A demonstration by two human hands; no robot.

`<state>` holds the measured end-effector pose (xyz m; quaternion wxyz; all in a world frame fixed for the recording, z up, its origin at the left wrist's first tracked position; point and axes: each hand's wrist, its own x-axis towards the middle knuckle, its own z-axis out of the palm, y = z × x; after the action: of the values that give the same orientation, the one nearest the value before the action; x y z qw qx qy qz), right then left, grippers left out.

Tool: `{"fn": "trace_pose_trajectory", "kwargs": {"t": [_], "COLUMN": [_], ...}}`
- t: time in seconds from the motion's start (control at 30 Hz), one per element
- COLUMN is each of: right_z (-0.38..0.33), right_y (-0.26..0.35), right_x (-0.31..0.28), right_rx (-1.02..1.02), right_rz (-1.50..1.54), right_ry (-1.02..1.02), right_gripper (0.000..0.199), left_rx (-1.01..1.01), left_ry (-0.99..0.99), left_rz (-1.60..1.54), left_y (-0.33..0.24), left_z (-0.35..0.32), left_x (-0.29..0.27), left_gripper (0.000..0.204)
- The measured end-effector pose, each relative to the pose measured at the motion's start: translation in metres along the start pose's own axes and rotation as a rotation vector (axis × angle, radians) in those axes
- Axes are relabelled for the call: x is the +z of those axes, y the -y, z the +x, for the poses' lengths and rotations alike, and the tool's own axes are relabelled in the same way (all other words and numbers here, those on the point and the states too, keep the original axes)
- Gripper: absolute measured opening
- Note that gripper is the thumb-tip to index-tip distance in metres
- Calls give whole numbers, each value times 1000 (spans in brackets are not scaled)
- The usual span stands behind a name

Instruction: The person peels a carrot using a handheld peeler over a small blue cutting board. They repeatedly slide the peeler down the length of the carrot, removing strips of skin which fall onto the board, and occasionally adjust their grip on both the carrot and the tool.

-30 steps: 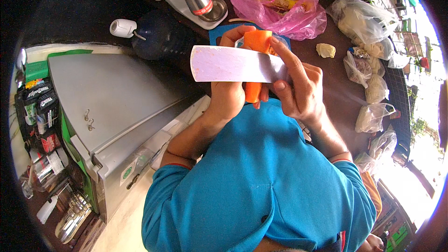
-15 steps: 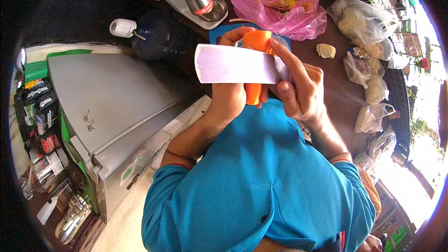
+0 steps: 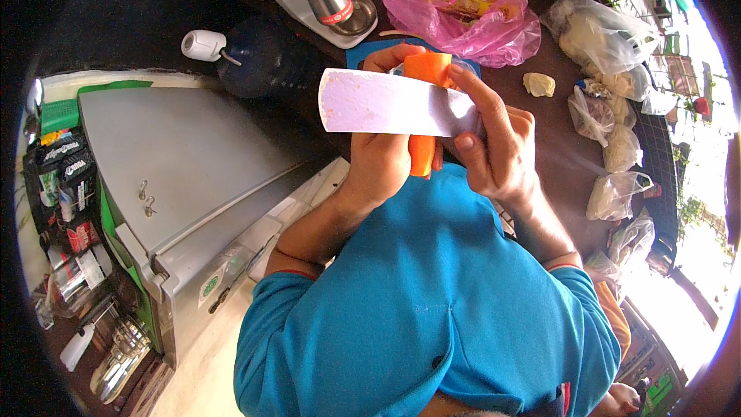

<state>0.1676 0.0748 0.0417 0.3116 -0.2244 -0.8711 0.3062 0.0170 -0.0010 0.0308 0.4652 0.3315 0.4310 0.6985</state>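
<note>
Between my hands is a peeled-looking orange carrot (image 3: pixel 427 68), held upright in front of my chest. My left hand (image 3: pixel 378 166) is closed around it from the left. A broad knife (image 3: pixel 378 102) with a pale, glare-lit, round-ended blade lies across the carrot and hides its middle. My right hand (image 3: pixel 502 139) grips the knife at its right end, forefinger along the top and thumb below; the handle is hidden in the hand. Beyond the carrot, part of a blue mat (image 3: pixel 359 54) and something clear show, mostly covered by my hands.
A white machine with a metal cup (image 3: pixel 328 1) stands at the far left. Behind are a pink plastic bag (image 3: pixel 463 11) with a yellow packet and a dark water jug (image 3: pixel 258 58). Clear bags (image 3: pixel 602 35) line the right side, near a pale lump (image 3: pixel 539 84). A grey fridge (image 3: pixel 201 154) is at left.
The knife blade has shifted slightly left and up across the carrot, its face tilting a little. The carrot has moved slightly. Both hands keep their holds.
</note>
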Motion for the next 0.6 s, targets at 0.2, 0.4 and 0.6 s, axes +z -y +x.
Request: {"fn": "trace_pose_trajectory", "kwargs": {"t": [0.2, 0.4, 0.6], "right_z": [-1, 0, 1], "right_y": [3, 3, 3], "right_x": [6, 7, 11], "right_rx": [28, 24, 23], "right_rz": [-46, -41, -49], "right_ry": [-30, -41, -67], "right_gripper": [61, 59, 56], "left_rx": [34, 3, 109], "left_ry": [-41, 34, 32], "left_rz": [-18, -48, 21], "left_y": [1, 1, 0], "left_z": [0, -2, 0], "left_x": [2, -3, -2], "left_gripper": [35, 36, 36]}}
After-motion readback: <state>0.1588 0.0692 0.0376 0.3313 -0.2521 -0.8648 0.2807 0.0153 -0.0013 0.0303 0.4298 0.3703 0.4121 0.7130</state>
